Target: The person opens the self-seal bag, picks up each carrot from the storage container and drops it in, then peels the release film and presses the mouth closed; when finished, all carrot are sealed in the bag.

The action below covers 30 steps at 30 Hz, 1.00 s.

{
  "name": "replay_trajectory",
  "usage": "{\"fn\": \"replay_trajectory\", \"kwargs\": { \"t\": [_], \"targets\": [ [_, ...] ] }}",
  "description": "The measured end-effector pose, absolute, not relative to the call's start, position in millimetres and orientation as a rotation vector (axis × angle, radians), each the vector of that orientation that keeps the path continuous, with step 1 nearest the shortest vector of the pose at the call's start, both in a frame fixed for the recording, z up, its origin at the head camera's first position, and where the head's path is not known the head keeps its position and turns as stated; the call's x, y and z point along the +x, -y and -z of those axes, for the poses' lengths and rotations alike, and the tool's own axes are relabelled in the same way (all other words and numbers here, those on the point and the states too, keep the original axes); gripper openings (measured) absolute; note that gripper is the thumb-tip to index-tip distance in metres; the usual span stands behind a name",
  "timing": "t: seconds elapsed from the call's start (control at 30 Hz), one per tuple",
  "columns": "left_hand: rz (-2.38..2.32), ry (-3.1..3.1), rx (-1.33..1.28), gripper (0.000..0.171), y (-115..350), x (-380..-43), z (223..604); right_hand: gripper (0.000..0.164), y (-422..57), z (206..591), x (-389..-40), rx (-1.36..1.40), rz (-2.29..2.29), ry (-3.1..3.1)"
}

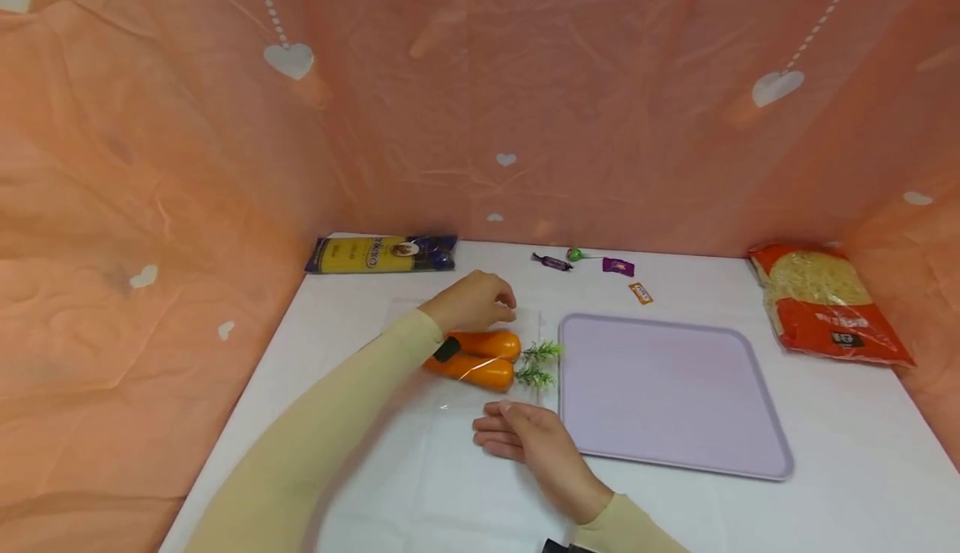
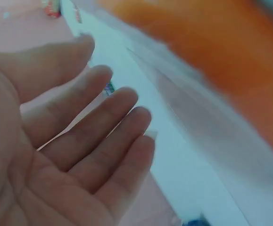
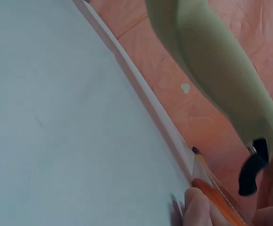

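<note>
1. Setting: a white tabletop (image 1: pixel 862 461) fills the lower half of the head frame, backed by an orange cloth (image 1: pixel 600 144)
2. Two carrots (image 1: pixel 483 372) lie side by side at the centre, leafy tops (image 1: pixel 535 376) to the right; clear plastic (image 1: pixel 444 407), apparently a bag, surrounds them, though whether they lie wholly inside cannot be told
3. Left hand (image 1: pixel 472 301), just above the carrots in the frame: fingers gently bent, gripping nothing, as the left wrist view shows
4. Right hand (image 1: pixel 542 453), below the carrots: fingers nearly straight, no hold evident; contact with the plastic cannot be told
5. Handling, as judged: thin plastic is best steadied at its edge by one hand while the other guides the carrots by their thick bodies; the leafy tops may snag, so low, even movement serves better than tugging
6. Margins: a lilac tray (image 1: pixel 675 386), right of centre, its edge just beside the leafy tops; wrapped sweets (image 1: pixel 618 266), upper centre; a yellow-and-blue packet (image 1: pixel 367 254), upper left of the tabletop; a red packet (image 1: pixel 832 311), far right
</note>
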State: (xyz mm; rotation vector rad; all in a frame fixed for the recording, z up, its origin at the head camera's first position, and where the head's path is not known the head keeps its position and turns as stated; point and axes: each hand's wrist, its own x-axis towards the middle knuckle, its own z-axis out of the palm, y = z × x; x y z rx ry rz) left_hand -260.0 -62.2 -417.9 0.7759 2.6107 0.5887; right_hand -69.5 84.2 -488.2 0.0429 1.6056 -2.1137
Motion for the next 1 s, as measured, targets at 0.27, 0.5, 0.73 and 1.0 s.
{"fn": "replay_trajectory", "kwargs": {
  "t": [0.27,0.5,0.73,1.0],
  "targets": [
    [-0.618,-2.493,0.636,0.015,51.7,-280.4,422.1,0.050,-76.1,490.2,-67.4,0.072,2.149,-1.564],
    [-0.568,-2.437,0.587,0.009,48.6,-281.9,418.4,0.051,-73.2,490.4,-66.2,0.084,2.171,-1.554],
    [-0.643,-2.429,0.667,0.007,54.2,-284.1,418.5,0.047,-75.0,484.9,-67.9,0.067,2.157,-1.582],
    [-0.823,-2.441,0.758,0.012,73.5,-288.1,395.9,0.040,-103.6,457.5,-83.5,0.162,2.079,-1.856]
  ]
}}
